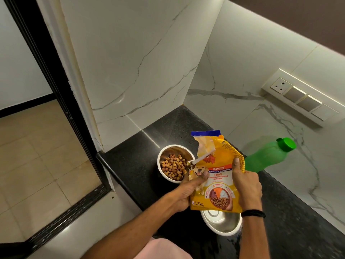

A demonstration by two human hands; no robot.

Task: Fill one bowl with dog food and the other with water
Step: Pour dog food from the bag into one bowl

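A yellow dog food bag (219, 176) with a torn-open top is held upright over the black counter (134, 165). My left hand (188, 191) grips its left side and my right hand (246, 186) grips its right edge. Just left of the bag stands a steel bowl (160, 157) holding brown kibble (174, 167). A second steel bowl (222, 224) sits below the bag near my right wrist; its visible part looks empty and the bag hides the rest. A green plastic bottle (268, 156) with a green cap stands behind the bag to the right.
White marble walls close the counter at the back and right. A switch panel (302, 98) is mounted on the right wall. The counter's left edge drops to a tiled floor (37, 156) beside a black door frame (46, 71).
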